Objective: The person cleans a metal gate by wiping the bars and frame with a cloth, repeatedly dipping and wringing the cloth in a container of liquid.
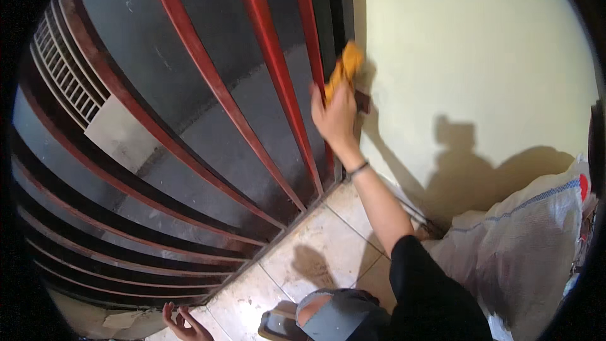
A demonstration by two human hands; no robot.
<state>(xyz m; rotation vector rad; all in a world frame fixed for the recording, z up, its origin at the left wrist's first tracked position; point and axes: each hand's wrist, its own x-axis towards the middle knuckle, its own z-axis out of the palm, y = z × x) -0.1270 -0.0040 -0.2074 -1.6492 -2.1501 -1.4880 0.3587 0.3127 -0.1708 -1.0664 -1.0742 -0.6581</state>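
My right hand (336, 117) is closed around a bunched orange-yellow cloth (347, 66). It holds the cloth up at the rightmost red bar (307, 22) of a barred gate, beside the dark frame (344, 0). Part of the cloth is hidden by my fingers. A dark reddish piece (363, 101) sticks out just right of that hand. Low on the left, my left hand (187, 325) is partly in view, with bent fingers apart and nothing in them. It is near the gate's lower corner.
Right of the gate stands a pale yellow wall (467, 38). A white woven sack (511, 240) bulges at the lower right. On the tiled floor (322, 237) near my knee lies a small grey tray-like thing (278, 324). Beyond the bars is a grey floor (252, 107).
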